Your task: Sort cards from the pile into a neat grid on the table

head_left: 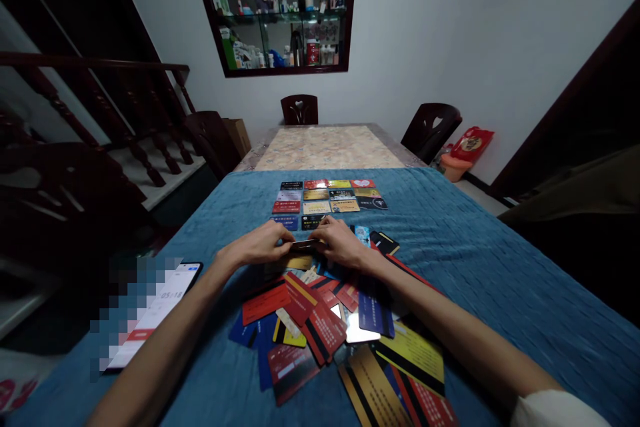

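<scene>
Between my two hands is a card (304,245), seen nearly edge-on, dark with a pale edge; whether it is one card or a thin stack I cannot tell. My left hand (265,241) pinches its left end, and my right hand (341,240) grips its right end. Just beyond, plastic cards lie in rows, with a blue card (286,222) and a black VIP card (311,221) in the nearest row. Below my hands spreads a loose pile of cards, among them a red card (265,301), a yellow card (415,357) and a gold card (373,387). My right forearm passes over part of the pile.
A blue cloth (215,347) covers the near part of the table. A phone (160,307) showing a timer lies at the left edge, by my left forearm. Chairs (431,130) stand around the far end. Someone's dark-clothed leg (575,213) appears at the right.
</scene>
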`<state>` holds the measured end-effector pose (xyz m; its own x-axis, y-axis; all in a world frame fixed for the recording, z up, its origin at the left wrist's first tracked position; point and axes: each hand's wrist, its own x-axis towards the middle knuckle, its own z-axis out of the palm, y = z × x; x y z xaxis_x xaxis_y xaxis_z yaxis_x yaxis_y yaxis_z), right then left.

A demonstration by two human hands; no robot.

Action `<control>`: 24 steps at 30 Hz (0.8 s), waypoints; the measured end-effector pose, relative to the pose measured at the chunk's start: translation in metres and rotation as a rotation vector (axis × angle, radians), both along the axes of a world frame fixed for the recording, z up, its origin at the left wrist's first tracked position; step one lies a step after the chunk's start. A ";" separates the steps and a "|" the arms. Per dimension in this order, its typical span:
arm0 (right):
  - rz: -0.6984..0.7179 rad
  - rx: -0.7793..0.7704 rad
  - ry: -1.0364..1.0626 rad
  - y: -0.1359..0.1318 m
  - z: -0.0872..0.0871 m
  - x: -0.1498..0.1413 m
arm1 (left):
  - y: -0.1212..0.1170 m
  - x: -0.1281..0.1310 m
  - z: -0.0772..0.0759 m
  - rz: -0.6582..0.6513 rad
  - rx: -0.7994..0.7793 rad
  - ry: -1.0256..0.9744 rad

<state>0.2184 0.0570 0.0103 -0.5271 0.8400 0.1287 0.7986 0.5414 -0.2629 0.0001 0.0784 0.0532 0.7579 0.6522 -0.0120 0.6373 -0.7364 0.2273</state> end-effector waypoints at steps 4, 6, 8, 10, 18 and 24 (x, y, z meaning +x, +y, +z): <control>-0.046 -0.007 -0.017 0.000 0.001 0.000 | 0.002 0.000 -0.001 0.004 -0.027 0.001; -0.068 -0.003 -0.023 -0.001 0.001 0.000 | 0.003 0.001 -0.001 0.011 -0.024 0.003; -0.080 0.001 -0.028 -0.002 0.001 0.000 | 0.003 0.003 -0.001 0.019 -0.008 0.008; -0.082 0.008 -0.034 -0.002 0.001 0.000 | 0.003 0.004 -0.001 0.023 0.015 0.015; -0.089 0.071 0.028 -0.001 0.001 0.001 | 0.002 0.009 -0.006 0.048 0.056 0.016; -0.066 0.177 0.163 0.001 -0.002 0.003 | 0.003 0.013 -0.014 0.053 0.116 -0.133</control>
